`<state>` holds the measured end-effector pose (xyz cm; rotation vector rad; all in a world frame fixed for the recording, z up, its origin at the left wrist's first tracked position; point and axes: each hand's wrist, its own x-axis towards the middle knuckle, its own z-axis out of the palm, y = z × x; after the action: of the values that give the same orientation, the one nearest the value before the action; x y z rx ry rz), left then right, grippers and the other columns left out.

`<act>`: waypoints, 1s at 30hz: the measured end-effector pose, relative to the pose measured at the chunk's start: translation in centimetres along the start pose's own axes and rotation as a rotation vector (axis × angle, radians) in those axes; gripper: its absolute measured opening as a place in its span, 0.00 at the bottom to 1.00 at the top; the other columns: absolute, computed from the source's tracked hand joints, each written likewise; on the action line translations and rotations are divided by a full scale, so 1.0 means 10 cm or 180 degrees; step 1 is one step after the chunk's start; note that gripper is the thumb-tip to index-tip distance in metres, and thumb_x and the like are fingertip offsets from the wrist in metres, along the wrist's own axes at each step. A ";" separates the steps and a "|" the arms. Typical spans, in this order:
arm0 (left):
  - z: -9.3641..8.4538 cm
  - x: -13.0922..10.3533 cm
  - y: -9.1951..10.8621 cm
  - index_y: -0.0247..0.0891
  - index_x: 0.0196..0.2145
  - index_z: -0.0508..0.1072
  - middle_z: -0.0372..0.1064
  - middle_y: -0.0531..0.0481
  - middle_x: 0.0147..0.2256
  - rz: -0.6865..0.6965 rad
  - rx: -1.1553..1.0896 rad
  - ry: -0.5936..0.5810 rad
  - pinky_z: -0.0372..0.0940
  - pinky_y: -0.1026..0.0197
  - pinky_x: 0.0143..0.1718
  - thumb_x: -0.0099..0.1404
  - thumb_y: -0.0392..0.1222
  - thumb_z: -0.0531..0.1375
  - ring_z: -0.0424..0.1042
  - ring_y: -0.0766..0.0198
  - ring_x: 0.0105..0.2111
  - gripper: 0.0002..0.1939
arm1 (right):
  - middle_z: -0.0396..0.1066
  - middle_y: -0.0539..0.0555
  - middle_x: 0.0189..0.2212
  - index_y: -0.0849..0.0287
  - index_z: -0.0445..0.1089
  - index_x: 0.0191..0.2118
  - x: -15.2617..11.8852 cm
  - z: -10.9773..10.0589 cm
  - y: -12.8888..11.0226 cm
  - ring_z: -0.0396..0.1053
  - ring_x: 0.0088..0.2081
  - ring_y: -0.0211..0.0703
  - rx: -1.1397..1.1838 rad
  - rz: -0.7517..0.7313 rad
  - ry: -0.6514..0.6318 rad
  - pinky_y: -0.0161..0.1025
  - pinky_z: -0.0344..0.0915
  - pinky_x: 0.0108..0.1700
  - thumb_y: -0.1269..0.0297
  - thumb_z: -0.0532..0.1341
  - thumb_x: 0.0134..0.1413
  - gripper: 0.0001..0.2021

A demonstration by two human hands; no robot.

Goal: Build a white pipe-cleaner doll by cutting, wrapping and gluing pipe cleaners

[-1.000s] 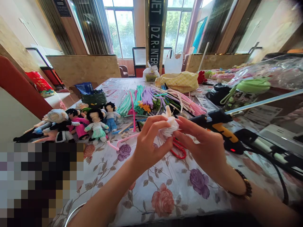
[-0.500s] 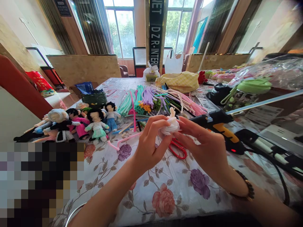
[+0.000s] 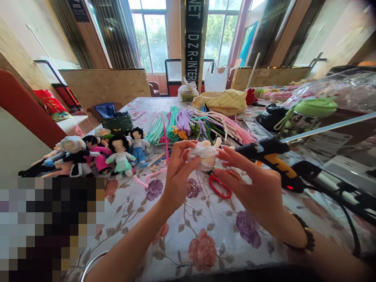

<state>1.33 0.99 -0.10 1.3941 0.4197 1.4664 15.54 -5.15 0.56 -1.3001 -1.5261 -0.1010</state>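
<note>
Fingers of the left hand point(image 3: 176, 178) pinched a rounded white fuzzy piece point(image 3: 208, 157), its cream stub point(image 3: 217, 142) slanting up rightward, the right hand point(image 3: 261, 190) half open alongside.

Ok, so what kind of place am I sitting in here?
Probably a craft workspace set up in a café or lounge-like room: handmade dolls, bundled pipe cleaners and a glue gun share the flower-patterned tablecloth.

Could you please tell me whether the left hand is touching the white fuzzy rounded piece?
Touching. The head view shows the left hand holding the white fuzzy rounded piece, thumb against its near side and fingers curled at its left end.
</note>
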 end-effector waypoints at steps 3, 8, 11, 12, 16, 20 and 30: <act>0.00 0.01 0.02 0.43 0.37 0.67 0.63 0.52 0.42 -0.0222 -0.0297 0.0061 0.63 0.66 0.38 0.57 0.36 0.59 0.65 0.67 0.40 0.09 | 0.78 0.53 0.40 0.54 0.70 0.51 -0.01 0.00 0.01 0.77 0.34 0.44 -0.0213 -0.0312 0.0033 0.36 0.75 0.32 0.64 0.66 0.48 0.21; -0.01 0.01 0.04 0.43 0.36 0.66 0.63 0.52 0.43 -0.0430 -0.0433 0.0046 0.63 0.67 0.35 0.56 0.34 0.59 0.65 0.66 0.41 0.10 | 0.76 0.53 0.43 0.53 0.70 0.51 -0.02 0.00 0.01 0.76 0.39 0.44 -0.0266 -0.0554 0.0035 0.39 0.74 0.41 0.65 0.65 0.50 0.20; -0.01 0.01 0.03 0.43 0.36 0.66 0.63 0.53 0.44 -0.0463 -0.0479 0.0021 0.63 0.68 0.33 0.55 0.33 0.58 0.65 0.67 0.39 0.10 | 0.75 0.55 0.45 0.56 0.69 0.51 -0.03 0.01 0.01 0.75 0.43 0.46 -0.0157 -0.0544 -0.0029 0.41 0.72 0.46 0.66 0.64 0.52 0.19; -0.01 0.01 0.04 0.43 0.36 0.65 0.63 0.53 0.43 -0.0469 -0.0507 0.0028 0.62 0.68 0.33 0.56 0.33 0.57 0.65 0.68 0.39 0.10 | 0.75 0.56 0.45 0.58 0.68 0.52 -0.04 0.02 0.01 0.74 0.44 0.45 -0.0113 -0.0538 -0.0070 0.41 0.72 0.47 0.66 0.63 0.53 0.19; 0.00 0.02 0.05 0.42 0.36 0.65 0.63 0.53 0.41 -0.0479 -0.0649 0.0066 0.62 0.70 0.32 0.55 0.32 0.57 0.65 0.70 0.37 0.10 | 0.71 0.58 0.50 0.58 0.64 0.56 -0.10 0.05 0.01 0.70 0.50 0.47 0.0069 -0.0595 -0.0217 0.45 0.68 0.53 0.68 0.60 0.55 0.21; 0.00 0.03 0.05 0.41 0.35 0.65 0.62 0.53 0.42 -0.0435 -0.0658 0.0006 0.62 0.69 0.33 0.55 0.31 0.56 0.65 0.69 0.37 0.10 | 0.65 0.56 0.57 0.52 0.53 0.63 -0.17 0.08 0.02 0.66 0.55 0.49 0.0265 -0.0461 -0.0434 0.51 0.65 0.56 0.67 0.58 0.58 0.28; 0.00 0.00 0.05 0.42 0.35 0.64 0.61 0.51 0.43 -0.0236 -0.0361 -0.0047 0.61 0.64 0.39 0.55 0.30 0.55 0.63 0.64 0.43 0.11 | 0.59 0.56 0.60 0.46 0.43 0.66 -0.19 0.10 0.02 0.61 0.58 0.51 0.0566 -0.0240 -0.0771 0.56 0.64 0.56 0.67 0.56 0.60 0.31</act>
<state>1.10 0.82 0.28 1.2854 0.3694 1.3975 14.77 -5.68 -1.35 -1.1444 -1.7474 0.1466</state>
